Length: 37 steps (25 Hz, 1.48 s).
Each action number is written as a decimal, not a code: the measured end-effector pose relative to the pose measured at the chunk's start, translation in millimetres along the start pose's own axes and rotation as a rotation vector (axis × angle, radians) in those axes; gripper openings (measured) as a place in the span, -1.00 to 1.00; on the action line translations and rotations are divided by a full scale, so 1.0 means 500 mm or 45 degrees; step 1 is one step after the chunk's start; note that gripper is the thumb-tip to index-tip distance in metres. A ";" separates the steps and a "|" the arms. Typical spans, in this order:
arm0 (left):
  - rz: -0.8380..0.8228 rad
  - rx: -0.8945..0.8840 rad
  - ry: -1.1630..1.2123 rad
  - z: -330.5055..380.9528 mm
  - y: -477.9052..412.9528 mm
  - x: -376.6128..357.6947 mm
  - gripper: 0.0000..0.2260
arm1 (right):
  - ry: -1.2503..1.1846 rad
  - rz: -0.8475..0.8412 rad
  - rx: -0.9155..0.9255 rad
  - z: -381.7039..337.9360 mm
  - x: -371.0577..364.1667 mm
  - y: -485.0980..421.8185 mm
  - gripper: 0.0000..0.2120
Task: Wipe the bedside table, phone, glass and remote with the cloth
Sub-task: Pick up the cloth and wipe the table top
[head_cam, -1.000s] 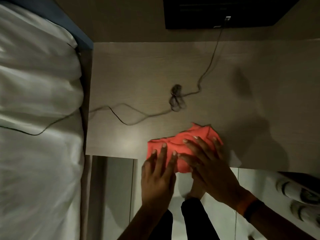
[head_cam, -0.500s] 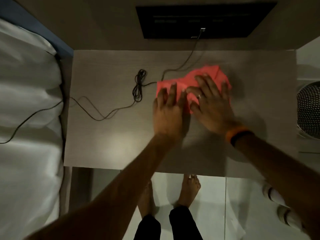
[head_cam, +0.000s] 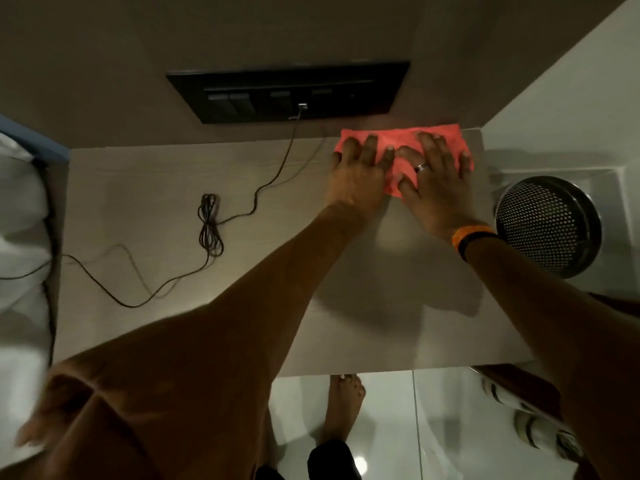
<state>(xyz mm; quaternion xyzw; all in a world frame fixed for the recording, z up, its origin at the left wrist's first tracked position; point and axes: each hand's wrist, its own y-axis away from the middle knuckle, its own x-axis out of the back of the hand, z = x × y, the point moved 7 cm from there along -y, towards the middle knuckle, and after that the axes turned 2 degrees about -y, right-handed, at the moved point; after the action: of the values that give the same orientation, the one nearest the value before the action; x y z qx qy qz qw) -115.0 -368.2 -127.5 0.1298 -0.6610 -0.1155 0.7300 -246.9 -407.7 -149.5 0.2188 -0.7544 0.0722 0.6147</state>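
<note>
Both hands have pushed the cloth (head_cam: 403,152) from the table's (head_cam: 173,188) middle to its far right corner, against the wall. Left hand (head_cam: 358,171) and right hand (head_cam: 436,178) lie flat and open, pressing it, not gripping. A sweep left could snag the cable (head_cam: 207,223). Wood-grain top, dim room; bed (head_cam: 20,209) left of the table, bin (head_cam: 549,225) right.

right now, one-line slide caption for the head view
Both hands, left hand and right hand, press the red cloth flat at the bedside table's far corner.
</note>
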 end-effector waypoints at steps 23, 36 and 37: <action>0.125 -0.321 0.050 0.265 0.483 -0.224 -0.28 | 0.105 -0.034 0.019 0.070 -0.059 0.602 -0.43; -0.081 0.055 0.673 0.003 0.453 -0.119 -0.33 | -0.269 -0.197 -0.122 -0.009 0.084 0.429 -0.38; 0.034 0.001 0.525 0.005 0.456 -0.114 -0.26 | -0.136 -0.111 -0.110 -0.012 0.075 0.427 -0.38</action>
<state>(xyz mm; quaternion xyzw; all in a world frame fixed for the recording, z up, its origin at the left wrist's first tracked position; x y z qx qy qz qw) -123.7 -134.5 -102.7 0.1421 -0.4992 -0.0764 0.8513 -336.4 -223.8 -78.1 0.2282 -0.7782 0.0009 0.5851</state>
